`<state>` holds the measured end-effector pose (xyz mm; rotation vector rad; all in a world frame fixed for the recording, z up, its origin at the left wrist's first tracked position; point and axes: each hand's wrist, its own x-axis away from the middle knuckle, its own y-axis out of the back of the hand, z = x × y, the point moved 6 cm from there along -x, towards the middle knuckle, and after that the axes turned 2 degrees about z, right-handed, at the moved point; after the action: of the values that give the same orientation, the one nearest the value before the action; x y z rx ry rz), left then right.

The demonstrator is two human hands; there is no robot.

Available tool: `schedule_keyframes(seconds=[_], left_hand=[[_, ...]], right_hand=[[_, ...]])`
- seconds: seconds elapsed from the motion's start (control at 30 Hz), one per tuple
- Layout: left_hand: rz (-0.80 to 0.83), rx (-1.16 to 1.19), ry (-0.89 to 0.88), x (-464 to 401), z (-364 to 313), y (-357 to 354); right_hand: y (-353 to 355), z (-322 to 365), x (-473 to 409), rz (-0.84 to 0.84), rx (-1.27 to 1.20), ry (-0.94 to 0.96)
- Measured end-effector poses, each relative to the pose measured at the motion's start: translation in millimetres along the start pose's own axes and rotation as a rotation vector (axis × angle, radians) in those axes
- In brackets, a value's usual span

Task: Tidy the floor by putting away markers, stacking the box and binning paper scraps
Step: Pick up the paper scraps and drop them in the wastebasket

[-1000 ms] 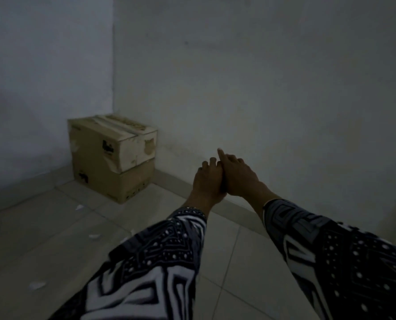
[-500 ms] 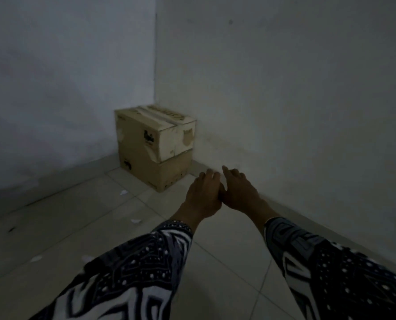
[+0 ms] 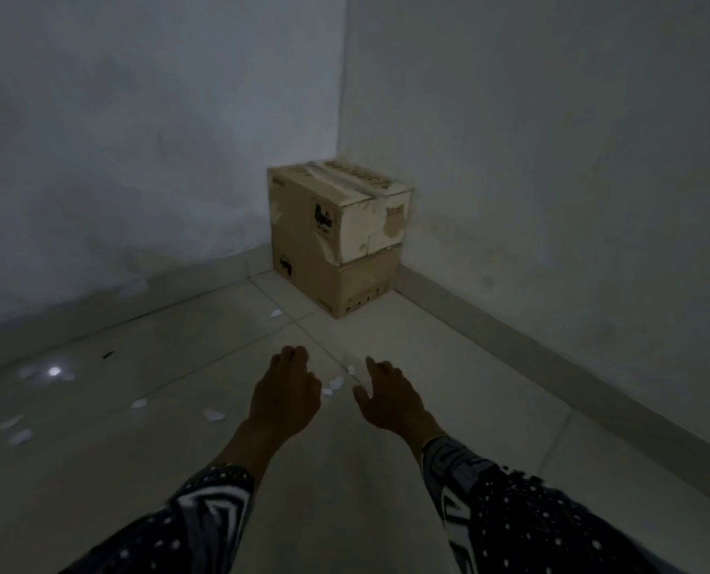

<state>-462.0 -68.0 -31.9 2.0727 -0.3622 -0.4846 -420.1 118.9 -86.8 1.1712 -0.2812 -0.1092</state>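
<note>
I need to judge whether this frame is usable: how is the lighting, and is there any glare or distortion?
Head view: very dim and grainy; one bright glare spot on the floor tiles at left; wide-angle bending at the edges; stacked boxes readable, paper scraps small and soft.

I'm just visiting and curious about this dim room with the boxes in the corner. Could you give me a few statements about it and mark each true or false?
1. Two cardboard boxes are stacked in the corner. True.
2. The left hand holds a marker. False: it holds nothing that shows.
3. White paper scraps lie scattered on the floor. True.
4. The right hand rests on the top box. False: it is well short of the boxes, above the floor.
5. The hands are clasped together. False: they are apart.
</note>
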Motion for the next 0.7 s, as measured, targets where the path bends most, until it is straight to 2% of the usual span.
schedule_keyframes(seconds=[0.17,0.4,0.5,0.7], left_hand=[[0.08,-0.011,0.16,27.3,47.4,-17.1],[0.132,-0.033,0.236,21.2,60.5,-49.0],[0.202,-0.048,0.277,16.9,59.7,-69.8],[0.349,-0.106,0.303,52.0,60.6,-108.8]], right_hand=[[-51.2,-10.0,-5.5,0.099,0.002,0.01],[-69.1,5.6,-50.5,0.006,-0.18,0.023],[-75.1,6.9,-67.6,-0.005,-0.274,0.012],[-79.0,8.1,-79.2,-0.113,-0.065,0.076]])
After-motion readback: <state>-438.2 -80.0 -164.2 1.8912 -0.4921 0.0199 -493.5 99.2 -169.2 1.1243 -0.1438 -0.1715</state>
